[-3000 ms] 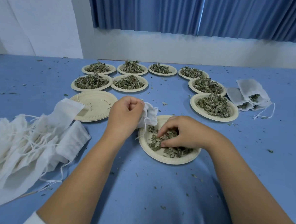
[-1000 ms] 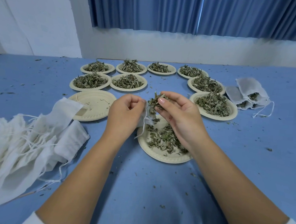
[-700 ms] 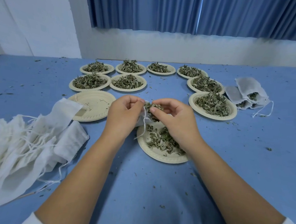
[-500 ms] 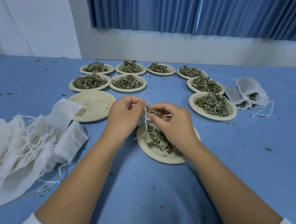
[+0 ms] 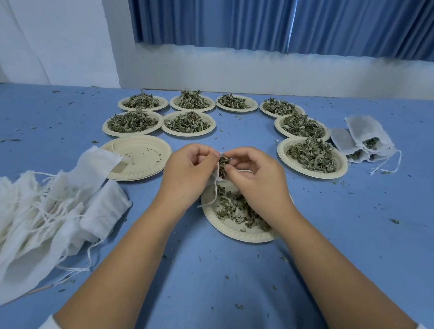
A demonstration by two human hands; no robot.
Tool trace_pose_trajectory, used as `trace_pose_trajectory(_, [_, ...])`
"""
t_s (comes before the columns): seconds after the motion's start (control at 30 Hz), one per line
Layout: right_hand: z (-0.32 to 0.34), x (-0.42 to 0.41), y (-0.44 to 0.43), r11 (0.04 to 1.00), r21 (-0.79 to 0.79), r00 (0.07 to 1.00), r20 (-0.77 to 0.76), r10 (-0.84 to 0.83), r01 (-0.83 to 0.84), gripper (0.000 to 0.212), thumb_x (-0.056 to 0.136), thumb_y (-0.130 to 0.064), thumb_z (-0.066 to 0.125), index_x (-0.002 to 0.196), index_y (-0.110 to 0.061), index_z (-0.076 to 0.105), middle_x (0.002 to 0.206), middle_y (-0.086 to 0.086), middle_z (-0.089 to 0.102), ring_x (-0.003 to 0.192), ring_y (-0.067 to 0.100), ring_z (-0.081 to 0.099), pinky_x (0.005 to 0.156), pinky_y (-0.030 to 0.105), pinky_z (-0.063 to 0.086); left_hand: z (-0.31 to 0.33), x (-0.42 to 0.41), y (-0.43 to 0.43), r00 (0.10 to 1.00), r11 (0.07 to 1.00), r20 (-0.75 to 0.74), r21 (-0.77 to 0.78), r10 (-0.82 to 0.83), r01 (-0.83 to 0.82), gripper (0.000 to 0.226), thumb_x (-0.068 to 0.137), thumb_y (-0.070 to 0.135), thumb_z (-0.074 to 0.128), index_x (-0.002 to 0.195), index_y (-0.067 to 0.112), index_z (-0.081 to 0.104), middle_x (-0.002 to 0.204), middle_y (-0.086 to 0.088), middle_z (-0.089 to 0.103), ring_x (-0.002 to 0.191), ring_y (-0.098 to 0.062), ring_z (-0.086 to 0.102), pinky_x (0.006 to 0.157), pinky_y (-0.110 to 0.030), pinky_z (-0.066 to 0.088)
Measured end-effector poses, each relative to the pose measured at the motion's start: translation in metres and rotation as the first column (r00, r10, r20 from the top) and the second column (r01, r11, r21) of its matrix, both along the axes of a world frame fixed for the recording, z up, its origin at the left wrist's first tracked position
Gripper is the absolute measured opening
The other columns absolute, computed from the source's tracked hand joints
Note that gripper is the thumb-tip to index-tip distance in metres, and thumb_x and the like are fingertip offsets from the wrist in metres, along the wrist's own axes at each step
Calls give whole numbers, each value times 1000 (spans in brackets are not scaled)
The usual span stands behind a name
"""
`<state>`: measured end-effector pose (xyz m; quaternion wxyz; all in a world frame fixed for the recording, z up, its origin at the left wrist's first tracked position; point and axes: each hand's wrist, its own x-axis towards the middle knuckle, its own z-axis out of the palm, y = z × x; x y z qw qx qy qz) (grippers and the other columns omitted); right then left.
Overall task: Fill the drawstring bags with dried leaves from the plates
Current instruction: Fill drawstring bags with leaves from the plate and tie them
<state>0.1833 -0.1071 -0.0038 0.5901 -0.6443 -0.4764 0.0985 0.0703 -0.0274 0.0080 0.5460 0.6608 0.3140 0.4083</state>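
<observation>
My left hand (image 5: 188,171) grips a small white drawstring bag (image 5: 214,181) by its mouth, held above the near plate (image 5: 234,231), which has dried leaves spread over it. My right hand (image 5: 254,178) pinches a clump of dried leaves (image 5: 223,162) right at the bag's opening, fingertips against the rim. Most of the bag is hidden between the two hands; its string hangs down onto the plate.
A pile of unfilled white bags (image 5: 35,216) lies at the left. A bare plate (image 5: 140,160) sits beside it. Several plates heaped with leaves (image 5: 311,156) curve across the back. Filled bags (image 5: 364,140) lie at the right. Leaf crumbs dot the blue table (image 5: 359,238).
My right hand lifted a pinch of leaves off the near plate and brought it left to the mouth of the bag. My left hand stayed put, holding the bag.
</observation>
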Motion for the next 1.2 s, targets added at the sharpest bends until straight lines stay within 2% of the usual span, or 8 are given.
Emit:
trace_pose_trajectory(0.17, [-2, 5, -1, 995, -34, 989, 113, -91, 95, 20, 77, -8, 75, 78, -27, 68, 73, -13, 68, 70, 0, 60, 70, 12, 47, 0, 2, -6, 995, 993, -40, 72, -87, 89, 14, 93, 12, 62, 81, 19, 67, 54, 15, 60, 44, 2, 51, 50, -11, 40])
trace_pose_trajectory(0.33, [0, 7, -3, 991, -71, 945, 314, -87, 115, 10, 79, -20, 78, 88, -24, 77, 79, -11, 51, 71, -7, 48, 66, 8, 33, 0, 1, -2, 1000, 999, -9, 51, -6, 7, 17, 94, 12, 60, 80, 20, 67, 52, 13, 59, 39, 1, 46, 44, -10, 35])
trace_pose_trajectory(0.53, [4, 6, -6, 990, 25, 931, 336, -139, 139, 7, 76, -23, 81, 81, -27, 77, 66, -10, 36, 62, 6, 42, 59, 15, 32, -2, 1, -2, 999, 999, -18, 35, 38, -37, 13, 94, 15, 60, 84, 18, 67, 57, 11, 62, 42, 1, 48, 47, -14, 36])
trace_pose_trajectory(0.7, [1, 4, -5, 982, -170, 909, 416, 0, 77, 11, 86, -21, 67, 79, -17, 75, 56, 1, 51, 56, 15, 45, 60, 35, 42, 0, 3, -8, 999, 998, -48, 60, -19, 22, 16, 91, 9, 60, 81, 19, 67, 57, 14, 63, 49, 2, 54, 52, -11, 42])
trace_pose_trajectory(0.93, [2, 4, -7, 886, -463, 905, 368, 214, -21, 35, 93, -27, 47, 58, -23, 49, 46, -7, 44, 49, 12, 40, 57, 37, 41, 2, 1, -8, 989, 991, -71, 39, -127, 130, 12, 93, 7, 59, 85, 9, 67, 57, 9, 61, 44, 0, 52, 45, -11, 40])
trace_pose_trajectory(1.0, [4, 5, -8, 903, -427, 900, 379, 217, -38, 33, 91, -27, 45, 58, -27, 50, 47, -9, 47, 50, 10, 41, 56, 36, 40, 1, 0, -7, 993, 994, -59, 35, -105, 107, 14, 94, 8, 59, 83, 11, 66, 55, 10, 60, 40, -1, 50, 43, -11, 39])
trace_pose_trajectory(1.1, [6, 11, -9, 971, -239, 955, 287, 78, -7, 24, 83, -27, 48, 81, -31, 71, 44, -10, 46, 45, 7, 41, 50, 22, 36, 0, 0, -1, 1000, 999, -15, 17, -28, 28, 14, 94, 10, 58, 83, 15, 66, 53, 12, 56, 40, -2, 45, 44, -13, 36])
trace_pose_trajectory(1.2, [7, 21, -9, 985, -161, 978, 208, -36, 70, 18, 81, -19, 55, 85, -27, 71, 46, -10, 45, 47, 6, 43, 55, 22, 41, -1, -2, 6, 999, 1000, 25, 5, 26, -26, 15, 96, 15, 58, 83, 18, 66, 56, 10, 56, 42, -3, 41, 46, -17, 33])
